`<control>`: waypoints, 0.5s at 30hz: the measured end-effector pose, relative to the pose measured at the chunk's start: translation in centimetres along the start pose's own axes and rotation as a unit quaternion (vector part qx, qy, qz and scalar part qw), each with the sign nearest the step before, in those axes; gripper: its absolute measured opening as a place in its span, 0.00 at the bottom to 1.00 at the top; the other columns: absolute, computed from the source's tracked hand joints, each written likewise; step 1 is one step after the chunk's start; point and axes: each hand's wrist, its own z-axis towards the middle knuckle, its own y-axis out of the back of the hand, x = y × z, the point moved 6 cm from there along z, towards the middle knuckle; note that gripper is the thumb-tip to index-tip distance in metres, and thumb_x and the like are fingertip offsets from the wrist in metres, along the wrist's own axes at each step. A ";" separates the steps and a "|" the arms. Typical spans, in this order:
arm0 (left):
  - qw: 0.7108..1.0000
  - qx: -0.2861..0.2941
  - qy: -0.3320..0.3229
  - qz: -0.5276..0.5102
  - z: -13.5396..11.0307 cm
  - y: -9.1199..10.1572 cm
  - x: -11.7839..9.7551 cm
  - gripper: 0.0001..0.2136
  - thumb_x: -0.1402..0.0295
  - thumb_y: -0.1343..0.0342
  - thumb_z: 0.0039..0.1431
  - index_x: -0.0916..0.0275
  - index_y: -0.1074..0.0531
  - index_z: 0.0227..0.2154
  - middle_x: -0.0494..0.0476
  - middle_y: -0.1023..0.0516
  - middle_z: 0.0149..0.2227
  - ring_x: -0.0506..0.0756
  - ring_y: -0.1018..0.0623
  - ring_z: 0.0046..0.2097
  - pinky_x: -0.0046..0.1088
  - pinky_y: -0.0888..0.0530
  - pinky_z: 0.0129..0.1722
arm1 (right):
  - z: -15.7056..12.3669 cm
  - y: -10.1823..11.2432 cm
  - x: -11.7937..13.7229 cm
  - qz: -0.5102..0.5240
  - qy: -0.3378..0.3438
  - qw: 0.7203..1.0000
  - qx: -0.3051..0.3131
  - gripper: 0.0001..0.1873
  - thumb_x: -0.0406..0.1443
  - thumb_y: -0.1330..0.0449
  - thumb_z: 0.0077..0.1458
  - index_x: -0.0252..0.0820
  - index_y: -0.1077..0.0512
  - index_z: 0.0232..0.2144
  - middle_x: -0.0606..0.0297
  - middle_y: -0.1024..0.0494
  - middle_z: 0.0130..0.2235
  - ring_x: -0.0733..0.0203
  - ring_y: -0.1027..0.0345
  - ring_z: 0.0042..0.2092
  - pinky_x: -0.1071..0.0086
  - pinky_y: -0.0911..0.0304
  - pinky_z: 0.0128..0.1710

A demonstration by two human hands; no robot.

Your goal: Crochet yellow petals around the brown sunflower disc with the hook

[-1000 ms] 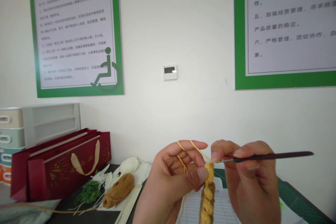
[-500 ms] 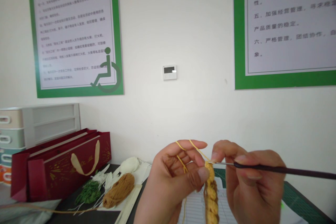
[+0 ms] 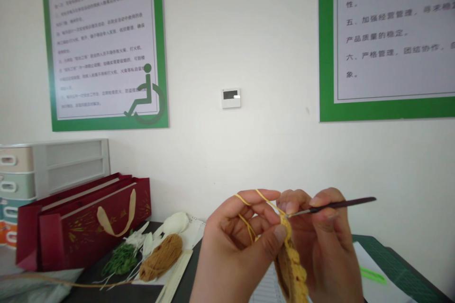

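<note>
My left hand (image 3: 236,246) pinches the top of a yellow crocheted strip (image 3: 292,265) between thumb and fingers. Yellow yarn (image 3: 249,199) loops over its raised forefinger. My right hand (image 3: 325,246) grips a dark crochet hook (image 3: 334,205), thumb and fingers closed on the shaft. The hook's metal tip meets the upper end of the strip, right beside my left thumb. The strip hangs down between both hands and runs out of the frame's bottom edge.
On the dark table at the left lie a skein of tan yarn (image 3: 161,257), green strands (image 3: 121,259) and white pieces (image 3: 174,223). Red gift bags (image 3: 76,220) and a plastic drawer unit (image 3: 53,165) stand behind. A green cutting mat (image 3: 391,265) lies at the right. Green-framed posters hang on the wall.
My right hand has moved closer to the left hand and tipped the hook's handle upward. The strip has turned, showing a flatter side. My left hand keeps its pinch.
</note>
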 end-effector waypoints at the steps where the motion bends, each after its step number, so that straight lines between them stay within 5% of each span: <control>1: 1.000 -0.008 -0.007 0.001 0.0 0.0 -0.1 0.12 0.79 0.27 0.45 0.62 0.15 0.35 0.50 0.22 0.26 0.44 0.24 0.28 0.14 0.29 0.28 | 0.0 0.0 -0.2 0.007 -0.011 1.000 0.001 0.06 0.46 0.48 0.70 0.56 0.33 0.41 0.68 0.22 0.38 0.59 0.25 0.37 0.64 0.28 0.36; 7: 0.999 -0.029 -0.030 0.019 -0.2 -0.2 -0.4 0.11 0.80 0.29 0.46 0.61 0.15 0.33 0.50 0.23 0.26 0.45 0.24 0.28 0.15 0.28 0.29 | 0.3 -0.2 0.2 -0.005 0.011 1.000 -0.011 0.07 0.47 0.45 0.69 0.55 0.34 0.39 0.71 0.22 0.35 0.62 0.28 0.30 0.62 0.28 0.36; 15: 0.999 -0.022 -0.039 0.023 -0.1 -0.1 -0.4 0.12 0.82 0.31 0.47 0.60 0.14 0.34 0.50 0.22 0.26 0.45 0.26 0.28 0.15 0.29 0.28 | 0.4 0.1 1.1 -0.077 0.061 0.995 0.005 0.05 0.45 0.45 0.69 0.55 0.33 0.40 0.69 0.20 0.35 0.60 0.24 0.34 0.64 0.29 0.35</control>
